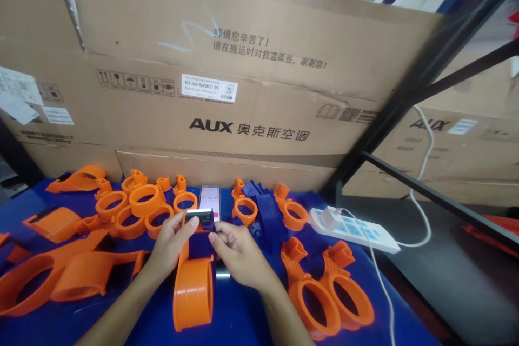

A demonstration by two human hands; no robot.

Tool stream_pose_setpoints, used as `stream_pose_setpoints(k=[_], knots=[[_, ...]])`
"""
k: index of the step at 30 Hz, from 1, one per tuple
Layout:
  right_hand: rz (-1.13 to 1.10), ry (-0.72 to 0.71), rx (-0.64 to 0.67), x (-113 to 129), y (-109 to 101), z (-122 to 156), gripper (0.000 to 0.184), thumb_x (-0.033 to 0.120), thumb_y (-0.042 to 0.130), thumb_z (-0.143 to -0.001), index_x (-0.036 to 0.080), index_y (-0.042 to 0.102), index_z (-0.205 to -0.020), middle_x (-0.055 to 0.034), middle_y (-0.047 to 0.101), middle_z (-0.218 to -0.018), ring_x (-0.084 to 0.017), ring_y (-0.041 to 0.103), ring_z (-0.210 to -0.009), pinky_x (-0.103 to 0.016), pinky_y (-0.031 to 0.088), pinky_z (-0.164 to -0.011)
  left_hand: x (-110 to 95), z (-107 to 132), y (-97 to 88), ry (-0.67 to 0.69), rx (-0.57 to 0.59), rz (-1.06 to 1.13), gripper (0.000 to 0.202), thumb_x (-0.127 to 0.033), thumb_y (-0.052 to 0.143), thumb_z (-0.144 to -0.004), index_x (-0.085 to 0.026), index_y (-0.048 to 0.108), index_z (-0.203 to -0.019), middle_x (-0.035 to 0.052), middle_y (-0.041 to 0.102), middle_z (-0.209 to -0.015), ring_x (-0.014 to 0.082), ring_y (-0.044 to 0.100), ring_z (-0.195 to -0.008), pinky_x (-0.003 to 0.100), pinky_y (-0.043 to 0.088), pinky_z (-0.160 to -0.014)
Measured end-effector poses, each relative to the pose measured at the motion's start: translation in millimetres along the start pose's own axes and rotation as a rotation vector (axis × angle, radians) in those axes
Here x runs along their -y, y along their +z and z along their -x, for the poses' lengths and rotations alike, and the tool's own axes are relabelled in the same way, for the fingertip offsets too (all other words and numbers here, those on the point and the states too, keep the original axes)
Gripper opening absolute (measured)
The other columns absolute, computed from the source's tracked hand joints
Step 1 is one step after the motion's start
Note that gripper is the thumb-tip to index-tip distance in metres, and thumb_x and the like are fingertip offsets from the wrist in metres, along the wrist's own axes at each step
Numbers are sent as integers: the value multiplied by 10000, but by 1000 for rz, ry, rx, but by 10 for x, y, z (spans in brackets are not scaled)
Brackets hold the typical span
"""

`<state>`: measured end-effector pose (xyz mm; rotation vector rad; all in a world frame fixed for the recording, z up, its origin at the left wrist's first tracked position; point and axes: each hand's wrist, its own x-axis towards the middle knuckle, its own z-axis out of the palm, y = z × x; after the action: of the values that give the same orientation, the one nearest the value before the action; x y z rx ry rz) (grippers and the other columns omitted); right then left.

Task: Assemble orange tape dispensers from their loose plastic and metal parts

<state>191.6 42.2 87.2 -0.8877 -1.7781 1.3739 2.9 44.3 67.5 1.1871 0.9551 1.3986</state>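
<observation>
So the orange tape dispenser [193, 293] is up front over the blue tabletop [242, 321], between the two hands, ring part hanging down toward the wearer and the black head [200, 220] up top. There's a pale toothed strip [198, 210] running along the upper edge of that head.

Left hand [172, 240] has a proper grip on the dispenser, thumb pressed on the front of the black head, fingers mostly hidden behind it. Right hand [237, 251] is right up at the other end of the head with thumb and forefinger nearly together. Can't tell if it's pinching the edge, some tiny part, or just touching.

A phone [210, 198] with a lit screen sits just beyond the hands. More orange pieces [145, 201] are bunched on the left, a pair of orange dispensers [314, 305] lies off to the right, and some dark blue pieces [271, 216] are near the phone. Past those there's a white power strip [371, 236] with a plug [330, 218] in it. Big AUX cardboard box [259, 102] stands behind everything.
</observation>
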Motion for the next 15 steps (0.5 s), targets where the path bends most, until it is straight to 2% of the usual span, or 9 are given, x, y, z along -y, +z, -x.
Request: stream_pose_setpoints(k=[4,8,13,15], knots=[[-51,-1,-7,-12,5,1,368,547,570,-986,190,612,-903,67,407,-628,-86,295,-519,-216,268,-485,-8,2,-16,-60,-13,66,336,-467,764,-825,-163,762,-969,75,767,-875,250,699,-799,336,550,-740],[-66,-1,-83,-85,8,-10,367,540,591,-972,188,613,-870,79,378,-584,-79,258,-498,-223,219,-470,22,17,-31,-109,-105,143,348,-485,765,-815,-160,759,-939,69,758,-827,258,706,-787,356,561,-734],[-90,-35,-106,-134,2,-71,345,518,612,-962,180,611,-894,58,431,-649,-83,316,-557,-215,270,-506,136,7,-45,-92,-130,89,350,-468,807,-765,-174,760,-948,64,771,-888,277,709,-904,353,553,-817],[-115,-13,-108,-106,-9,-83,319,507,628,-958,189,610,-959,64,443,-657,-77,327,-548,-205,274,-498,166,-15,-41,-69,-210,72,374,-476,810,-758,-171,761,-970,60,775,-906,268,708,-903,346,551,-823]])
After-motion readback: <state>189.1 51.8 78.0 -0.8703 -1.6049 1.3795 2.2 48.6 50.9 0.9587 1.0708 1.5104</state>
